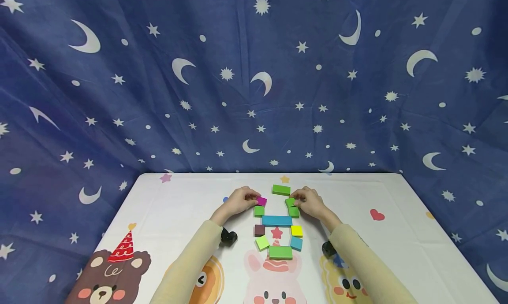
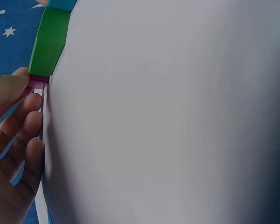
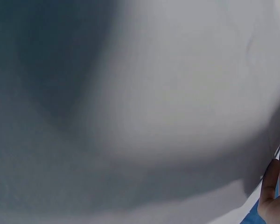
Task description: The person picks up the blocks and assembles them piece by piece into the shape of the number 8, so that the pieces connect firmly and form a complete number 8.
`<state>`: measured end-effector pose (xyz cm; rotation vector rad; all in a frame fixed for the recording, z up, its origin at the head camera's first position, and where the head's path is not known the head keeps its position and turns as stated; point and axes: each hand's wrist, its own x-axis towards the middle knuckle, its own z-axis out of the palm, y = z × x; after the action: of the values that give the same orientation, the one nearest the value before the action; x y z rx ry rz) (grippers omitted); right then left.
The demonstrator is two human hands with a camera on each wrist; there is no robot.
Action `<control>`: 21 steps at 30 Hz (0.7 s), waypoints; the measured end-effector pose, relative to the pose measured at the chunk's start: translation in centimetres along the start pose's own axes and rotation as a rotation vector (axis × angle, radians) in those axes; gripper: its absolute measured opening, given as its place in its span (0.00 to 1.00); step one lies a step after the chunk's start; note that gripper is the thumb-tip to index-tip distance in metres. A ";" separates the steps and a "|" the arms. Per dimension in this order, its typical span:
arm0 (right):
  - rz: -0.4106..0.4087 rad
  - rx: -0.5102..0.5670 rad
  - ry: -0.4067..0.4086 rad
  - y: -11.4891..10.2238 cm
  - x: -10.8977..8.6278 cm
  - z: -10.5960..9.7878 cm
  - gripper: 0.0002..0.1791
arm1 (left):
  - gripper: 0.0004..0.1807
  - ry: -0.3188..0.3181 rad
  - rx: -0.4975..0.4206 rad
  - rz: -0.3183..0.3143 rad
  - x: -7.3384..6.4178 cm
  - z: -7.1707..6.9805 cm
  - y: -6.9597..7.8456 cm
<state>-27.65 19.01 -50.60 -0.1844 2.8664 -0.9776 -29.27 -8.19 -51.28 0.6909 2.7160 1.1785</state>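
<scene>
My left hand (image 1: pixel 239 201) pinches a magenta block (image 1: pixel 262 201) between thumb and fingers, just behind a small green block (image 1: pixel 259 211). In the left wrist view, the thumb and index finger meet at the magenta block (image 2: pixel 39 82), which lies against a green one (image 2: pixel 50 42). Opposite, my right hand (image 1: pixel 311 202) holds a light green block (image 1: pixel 290 202) by its right side, close behind another green block (image 1: pixel 293 212). Only a few fingers of this hand (image 3: pixel 276 186) show in the right wrist view, with the block out of sight.
A green block (image 1: pixel 281 190) lies behind both hands. Nearer are a long blue block (image 1: pixel 277 220), a dark brown block (image 1: pixel 259 230), a yellow block (image 1: pixel 296 231), a lime block (image 1: pixel 262 242), a teal block (image 1: pixel 296 243) and a wide green block (image 1: pixel 280 252). A printed cloth (image 1: pixel 158 216) covers the table.
</scene>
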 end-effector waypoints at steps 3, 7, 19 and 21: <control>-0.007 0.000 -0.002 -0.2 0.0 0.0 0.11 | 0.12 0.006 -0.009 -0.009 -0.1 -0.1 -0.1; -0.027 -0.012 -0.006 -0.4 0.1 -0.1 0.11 | 0.11 0.017 -0.047 -0.009 -0.3 0.0 -0.4; -0.078 0.029 -0.009 -0.1 -0.2 -0.3 0.15 | 0.11 0.009 -0.119 -0.012 -0.1 0.3 -0.7; -0.065 0.057 -0.008 0.0 -0.2 -0.3 0.15 | 0.11 0.008 -0.120 -0.016 -0.1 0.4 -0.7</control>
<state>-27.52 19.19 -50.31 -0.2772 2.8382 -1.0664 -29.35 -8.36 -52.10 0.6482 2.6261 1.3302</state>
